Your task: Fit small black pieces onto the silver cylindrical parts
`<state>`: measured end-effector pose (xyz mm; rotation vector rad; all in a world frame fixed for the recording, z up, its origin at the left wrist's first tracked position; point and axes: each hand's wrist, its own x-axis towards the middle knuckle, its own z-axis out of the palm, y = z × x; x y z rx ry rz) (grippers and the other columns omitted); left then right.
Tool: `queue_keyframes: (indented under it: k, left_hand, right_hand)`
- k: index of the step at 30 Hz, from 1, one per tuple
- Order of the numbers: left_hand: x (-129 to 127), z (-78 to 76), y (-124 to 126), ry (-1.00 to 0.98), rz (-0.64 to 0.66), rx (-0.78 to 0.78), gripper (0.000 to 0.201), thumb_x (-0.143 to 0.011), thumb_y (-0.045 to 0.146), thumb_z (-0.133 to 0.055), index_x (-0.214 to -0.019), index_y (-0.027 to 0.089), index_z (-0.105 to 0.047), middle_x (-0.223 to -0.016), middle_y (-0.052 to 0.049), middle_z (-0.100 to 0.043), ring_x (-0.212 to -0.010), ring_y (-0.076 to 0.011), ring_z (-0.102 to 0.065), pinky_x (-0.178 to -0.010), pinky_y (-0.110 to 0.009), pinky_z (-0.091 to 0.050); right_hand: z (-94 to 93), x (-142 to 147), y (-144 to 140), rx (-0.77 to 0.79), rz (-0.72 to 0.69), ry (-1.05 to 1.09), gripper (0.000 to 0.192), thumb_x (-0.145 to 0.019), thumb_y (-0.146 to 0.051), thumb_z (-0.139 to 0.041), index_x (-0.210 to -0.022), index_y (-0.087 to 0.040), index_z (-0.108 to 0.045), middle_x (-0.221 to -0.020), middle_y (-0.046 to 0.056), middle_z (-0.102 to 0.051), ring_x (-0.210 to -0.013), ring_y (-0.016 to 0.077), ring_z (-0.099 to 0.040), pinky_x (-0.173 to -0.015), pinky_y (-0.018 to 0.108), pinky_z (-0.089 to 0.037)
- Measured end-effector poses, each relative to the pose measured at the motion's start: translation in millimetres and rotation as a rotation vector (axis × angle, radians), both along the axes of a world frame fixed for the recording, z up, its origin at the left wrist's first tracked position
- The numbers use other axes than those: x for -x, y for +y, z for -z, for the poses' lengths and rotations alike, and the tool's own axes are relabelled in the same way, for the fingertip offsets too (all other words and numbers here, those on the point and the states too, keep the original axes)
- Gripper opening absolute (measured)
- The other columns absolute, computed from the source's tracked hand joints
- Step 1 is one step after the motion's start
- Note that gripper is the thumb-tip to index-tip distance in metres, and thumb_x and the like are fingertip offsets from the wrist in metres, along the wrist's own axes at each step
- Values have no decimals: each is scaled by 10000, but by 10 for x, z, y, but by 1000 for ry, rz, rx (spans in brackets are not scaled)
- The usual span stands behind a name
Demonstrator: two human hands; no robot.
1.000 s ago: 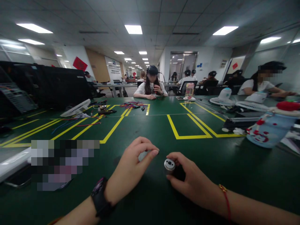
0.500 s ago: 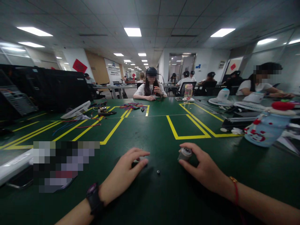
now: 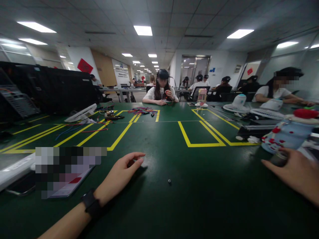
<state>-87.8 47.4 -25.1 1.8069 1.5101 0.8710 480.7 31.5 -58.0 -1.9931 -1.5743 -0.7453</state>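
Observation:
My right hand [image 3: 299,169] is at the right edge, thumb and fingers closed around a short dark-grey cylinder [image 3: 279,158]. It is held just in front of a pale-blue bottle [image 3: 281,134] with a red top; I cannot tell whether they touch. My left hand [image 3: 124,167], with a dark band on the wrist, hovers low over the green table [image 3: 159,209]. Its fingers are loosely curved and apart from the thumb, with nothing visible between them. A tiny round piece [image 3: 169,181] with a light centre lies on the table between my hands.
At the left lie a phone [image 3: 72,186], partly blurred out, and a white strip [image 3: 17,171]. Farther back are a white fan [image 3: 81,113], coloured wires [image 3: 141,111] and black computer cases [image 3: 67,89]. Black metal parts [image 3: 259,127] lie at the right. A person [image 3: 161,89] sits opposite.
My right hand has carried the grey cylinder far to the right, toward the blue bottle. My left hand has drawn back left, away from the tiny piece, which stays on the table.

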Motion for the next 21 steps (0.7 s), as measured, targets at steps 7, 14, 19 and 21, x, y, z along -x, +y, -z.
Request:
queue_keyframes:
  k: [7,14,19,21]
  left_hand:
    - [-5,25,10,-1,-2,10,431,-868,506,-468,-1151,216,-615,-1009,-56,-675,-895,-247,-609,-810,-393,-450]
    - [4,23,2,-7,-13,6,438,-869,499,-465,-1180,215,-588,-1000,-52,-669,-909,-240,-615,-817,-374,-450]
    - [10,2,-10,-5,-5,38,440,-864,503,-475,-1184,223,-590,-989,-49,-669,-889,-236,-616,-791,-364,-457]
    - [10,3,-12,-9,1,36,433,-867,501,-477,-1181,227,-593,-979,-45,-670,-885,-232,-616,-788,-358,-456]
  right_hand:
    - [-225,1896,-21,223,-656,21,516,-860,-485,-481,-1300,-218,-446,-1280,95,-475,-1180,236,-435,-989,440,-365]
    - [-247,3093,-58,598,-1062,268,186,-853,-362,-560,-958,-248,-662,-956,28,-585,-900,146,-505,-802,308,-414]
    - [-432,2445,85,396,-806,264,223,-887,-349,-450,-881,-178,-593,-891,45,-576,-790,121,-512,-706,256,-417]
    - [-524,1922,135,167,-580,177,248,-869,-385,-455,-889,-170,-578,-927,67,-584,-858,152,-525,-778,287,-417]
